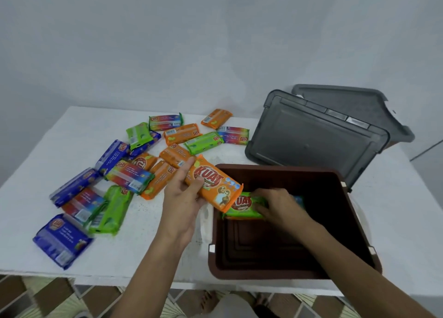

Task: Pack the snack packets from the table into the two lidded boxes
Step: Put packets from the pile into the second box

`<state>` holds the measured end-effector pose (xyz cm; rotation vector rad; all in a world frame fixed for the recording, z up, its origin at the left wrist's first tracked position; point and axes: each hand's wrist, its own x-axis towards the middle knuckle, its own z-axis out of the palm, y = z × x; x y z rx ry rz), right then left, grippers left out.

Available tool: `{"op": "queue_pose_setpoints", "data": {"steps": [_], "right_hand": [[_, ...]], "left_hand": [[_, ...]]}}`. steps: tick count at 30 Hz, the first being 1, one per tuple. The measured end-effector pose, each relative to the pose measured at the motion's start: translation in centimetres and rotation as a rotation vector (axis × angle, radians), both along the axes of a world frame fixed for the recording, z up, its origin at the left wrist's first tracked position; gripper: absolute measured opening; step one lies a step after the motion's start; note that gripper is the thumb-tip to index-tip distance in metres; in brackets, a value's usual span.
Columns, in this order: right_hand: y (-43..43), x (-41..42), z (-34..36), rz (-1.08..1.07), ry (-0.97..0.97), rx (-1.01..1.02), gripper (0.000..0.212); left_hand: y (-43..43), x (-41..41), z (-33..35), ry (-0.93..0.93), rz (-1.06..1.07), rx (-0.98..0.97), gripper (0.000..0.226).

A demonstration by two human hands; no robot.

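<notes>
A brown open box point(354, 224) stands at the table's front right. Inside it my right hand point(275, 204) rests on a green snack packet point(242, 205), fingers curled over its right end; a bit of blue packet shows behind the hand. My left hand point(184, 195) grips an orange snack packet point(213, 183) and holds it tilted over the box's left rim. Several loose packets, blue point(61, 241), green point(111, 210), orange point(182, 133) and multicoloured point(129, 176), lie scattered on the left half of the white table point(48, 138).
A grey lid point(311, 138) leans behind the brown box, against a second grey box or lid point(359, 106) at the back right. A plain wall rises behind the table. Below the front edge are a patterned floor and my feet.
</notes>
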<state>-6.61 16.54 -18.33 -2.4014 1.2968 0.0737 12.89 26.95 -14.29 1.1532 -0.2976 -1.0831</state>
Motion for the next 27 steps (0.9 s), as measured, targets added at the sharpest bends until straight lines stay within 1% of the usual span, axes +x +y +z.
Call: {"op": "queue_pose_setpoints", "data": {"steps": [1, 2, 3, 4, 5, 6, 7, 8, 10, 12, 14, 15, 17, 19, 21, 25, 27], "right_hand": [[0.2, 0.2, 0.3, 0.004, 0.019, -0.054, 0.035], [0.3, 0.3, 0.7, -0.002, -0.014, -0.106, 0.033], [0.6, 0.3, 1.2, -0.017, -0.110, -0.121, 0.031], [1.1, 0.4, 1.9, -0.050, -0.273, -0.062, 0.028], [1.7, 0.6, 2.8, -0.100, -0.474, 0.070, 0.026], [2.3, 1.0, 3.7, -0.146, -0.669, 0.249, 0.027], [2.9, 1.3, 4.4, -0.178, -0.824, 0.422, 0.030], [3.3, 1.7, 4.8, -0.199, -0.925, 0.536, 0.033], [4.1, 2.2, 5.3, -0.227, -1.039, 0.589, 0.037], [4.2, 2.1, 5.5, -0.301, -1.171, 0.642, 0.040], [3.8, 1.1, 5.7, -0.344, -1.268, 0.722, 0.043], [3.5, 0.3, 6.0, -0.340, -1.273, 0.719, 0.043], [2.6, -1.5, 6.4, -0.298, -1.221, 0.646, 0.042], [1.8, -3.5, 6.9, -0.270, -1.162, 0.572, 0.037], [1.2, -5.7, 7.4, -0.273, -1.081, 0.521, 0.034], [-0.2, -8.9, 7.1, -0.336, -0.769, 0.423, 0.032], [-0.7, -9.3, 5.8, -0.374, -0.634, 0.367, 0.032]], "left_hand": [[0.0, -0.2, 0.1, 0.000, 0.009, -0.004, 0.046], [0.1, -0.4, 0.2, 0.002, 0.017, -0.008, 0.047], [0.1, -0.6, 0.3, 0.008, 0.027, -0.016, 0.046], [0.1, -0.9, 0.4, 0.017, 0.035, -0.026, 0.046], [0.1, -1.2, 0.6, 0.025, 0.038, -0.037, 0.045], [0.0, -1.5, 0.7, 0.030, 0.035, -0.049, 0.044], [0.0, -1.8, 0.8, 0.036, 0.026, -0.068, 0.044], [-0.1, -2.1, 0.9, 0.045, 0.011, -0.093, 0.044], [-0.1, -2.7, 1.0, 0.028, -0.038, -0.144, 0.046], [0.1, -2.7, 1.1, -0.101, -0.113, -0.185, 0.048], [0.2, -2.3, 1.1, -0.308, -0.207, -0.208, 0.049], [0.3, -2.0, 1.1, -0.417, -0.245, -0.201, 0.049], [0.4, -1.4, 0.7, -0.632, -0.289, -0.156, 0.046], [0.5, -0.9, 0.0, -0.834, -0.286, -0.110, 0.043], [0.6, -0.8, -0.7, -0.996, -0.267, -0.079, 0.041], [0.4, -1.6, -2.2, -1.232, -0.247, -0.037, 0.039], [0.4, -2.0, -2.7, -1.291, -0.233, -0.030, 0.039]]}}
